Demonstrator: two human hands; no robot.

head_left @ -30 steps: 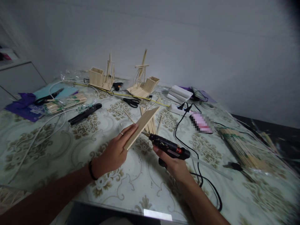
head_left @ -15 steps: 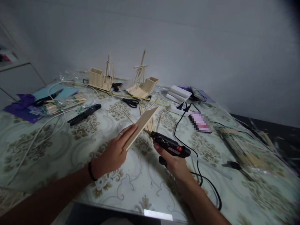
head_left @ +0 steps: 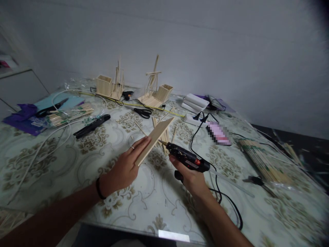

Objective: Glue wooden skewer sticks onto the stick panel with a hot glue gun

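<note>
A flat wooden panel (head_left: 155,139) is tilted up above the table, with my left hand (head_left: 127,163) closed on its lower left side. The fingers lie against the panel's near face, and a ring and a dark wristband show. My right hand (head_left: 189,175) is wrapped round a black hot glue gun (head_left: 186,157) with a red part at its back. The nozzle points left at the panel's edge; whether it touches cannot be made out. Behind the panel, loose thin wooden sticks (head_left: 166,133) lie on the table, partly hidden.
Two stick-built models with square boxes (head_left: 104,85) (head_left: 164,92) stand by the wall. Scissors (head_left: 142,113), a black utility knife (head_left: 92,126), a power strip (head_left: 194,120), a phone (head_left: 219,133) and bundled sticks (head_left: 264,161) lie around. The glue gun's black cord (head_left: 235,206) loops at right.
The glue gun's nozzle has shifted very slightly right along the panel's edge. My left hand and the panel stay almost where they were.
</note>
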